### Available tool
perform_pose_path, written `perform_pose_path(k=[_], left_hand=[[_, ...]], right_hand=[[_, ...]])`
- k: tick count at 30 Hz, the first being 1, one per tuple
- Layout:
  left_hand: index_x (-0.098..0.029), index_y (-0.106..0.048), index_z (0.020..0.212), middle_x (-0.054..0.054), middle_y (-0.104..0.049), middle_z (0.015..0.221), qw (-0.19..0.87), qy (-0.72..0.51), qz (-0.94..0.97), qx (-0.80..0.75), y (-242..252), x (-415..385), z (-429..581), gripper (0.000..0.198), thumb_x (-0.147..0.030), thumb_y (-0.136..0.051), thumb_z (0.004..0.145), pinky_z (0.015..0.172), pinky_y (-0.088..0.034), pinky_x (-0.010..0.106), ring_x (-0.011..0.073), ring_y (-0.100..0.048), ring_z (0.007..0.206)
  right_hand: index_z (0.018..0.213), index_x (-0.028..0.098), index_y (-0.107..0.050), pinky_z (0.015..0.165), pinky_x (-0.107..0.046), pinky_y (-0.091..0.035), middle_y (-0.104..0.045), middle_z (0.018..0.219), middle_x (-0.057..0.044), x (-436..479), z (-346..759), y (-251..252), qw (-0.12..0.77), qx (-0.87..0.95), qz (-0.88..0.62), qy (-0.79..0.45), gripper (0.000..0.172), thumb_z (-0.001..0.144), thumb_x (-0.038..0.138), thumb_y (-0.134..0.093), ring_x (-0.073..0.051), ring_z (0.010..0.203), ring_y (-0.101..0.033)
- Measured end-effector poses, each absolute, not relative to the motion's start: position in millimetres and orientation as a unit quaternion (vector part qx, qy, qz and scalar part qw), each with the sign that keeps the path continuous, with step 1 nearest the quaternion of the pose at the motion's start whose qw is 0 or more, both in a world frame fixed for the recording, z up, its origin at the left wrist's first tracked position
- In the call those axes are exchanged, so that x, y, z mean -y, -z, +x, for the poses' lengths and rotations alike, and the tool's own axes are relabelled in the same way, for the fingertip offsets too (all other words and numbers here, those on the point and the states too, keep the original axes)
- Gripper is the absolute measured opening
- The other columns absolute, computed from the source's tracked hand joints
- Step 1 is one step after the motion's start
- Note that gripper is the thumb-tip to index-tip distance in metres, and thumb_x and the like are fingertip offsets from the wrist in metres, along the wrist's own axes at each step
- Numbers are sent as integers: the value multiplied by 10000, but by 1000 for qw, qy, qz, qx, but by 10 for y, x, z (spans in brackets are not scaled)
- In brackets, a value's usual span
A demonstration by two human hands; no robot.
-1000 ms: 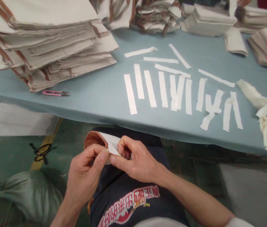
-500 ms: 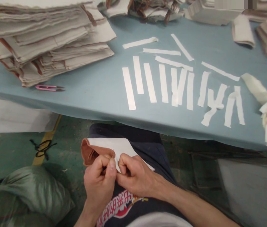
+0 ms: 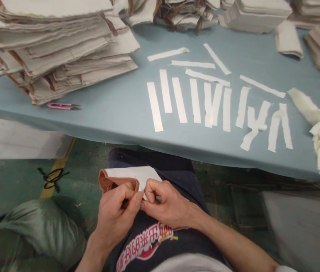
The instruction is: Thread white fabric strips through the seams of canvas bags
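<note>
Above my lap, both hands grip a white fabric piece [image 3: 133, 172] with a brown edge along its left side. My left hand [image 3: 118, 206] is closed on the cloth at the brown edge, thumb and fingers pinched. Close beside it, nearly touching, my right hand [image 3: 164, 202] is closed in a pinch on the white part. The fingertips hide the spot where the two pinches meet. Beyond my hands, many white strips [image 3: 179, 100] lie spread on the blue-covered table [image 3: 106, 121].
A tall stack of white cloth with brown edges [image 3: 72, 56] stands at the table's left, with pink thread snips [image 3: 63, 106] in front. Folded cloth stacks [image 3: 256, 17] line the back. A crumpled pale strip [image 3: 309, 107] lies right. Green sacks [image 3: 38, 226] sit on the floor.
My hands remain pinched on the cloth and have shifted only slightly. The white piece's right part has drawn in under my right hand.
</note>
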State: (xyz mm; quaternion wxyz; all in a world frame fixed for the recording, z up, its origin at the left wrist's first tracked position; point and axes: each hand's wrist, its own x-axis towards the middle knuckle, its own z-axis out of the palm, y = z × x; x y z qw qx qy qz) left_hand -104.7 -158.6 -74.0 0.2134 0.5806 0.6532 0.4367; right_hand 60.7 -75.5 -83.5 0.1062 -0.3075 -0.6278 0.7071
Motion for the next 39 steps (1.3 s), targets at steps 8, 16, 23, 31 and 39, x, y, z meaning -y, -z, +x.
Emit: perform_pose_path(k=[8, 16, 23, 31, 39], left_hand=[[-235, -568, 714, -87, -593, 575, 198, -471, 586, -629, 746, 1576, -997, 273, -125, -649, 949, 474, -379, 216, 84, -491, 442], [-231, -711, 805, -63, -757, 725, 260, -413, 585, -648, 778, 1473, -1229, 271, -348, -950, 755, 609, -488, 244, 143, -669, 614], [-235, -759, 863, -26, -793, 786, 301, -420, 558, -650, 887, 1455, -1438, 460, -599, -987, 698, 679, -554, 280, 195, -724, 706], [-238, -803, 1016, 17, -846, 939, 350, -409, 511, -670, 966, 1477, -1614, 638, -767, -923, 681, 791, -608, 281, 223, -781, 847], [-232, -797, 1019, 40, -845, 948, 331, -357, 527, -697, 1028, 1516, -1670, 716, -863, -846, 684, 779, -632, 322, 258, -789, 852]], right_hand=[[878, 242, -506, 561, -247, -307, -471, 686, 95, 721, 652, 993, 122, 591, -298, -740, 409, 856, 473, -844, -109, 607, -396], [797, 224, -515, 577, -258, -286, -470, 660, 79, 560, 729, 963, 146, 615, -349, -692, 330, 902, 439, -744, -99, 598, -374], [796, 229, -498, 569, -252, -274, -459, 668, 78, 519, 691, 946, 155, 573, -344, -728, 430, 880, 522, -802, -99, 600, -366], [811, 215, -544, 583, -255, -323, -495, 701, 60, 460, 859, 982, 197, 587, -359, -698, 450, 908, 583, -785, -105, 624, -384], [784, 215, -563, 573, -246, -350, -524, 686, 49, 332, 1040, 943, 283, 607, -358, -651, 520, 928, 664, -781, -113, 613, -424]])
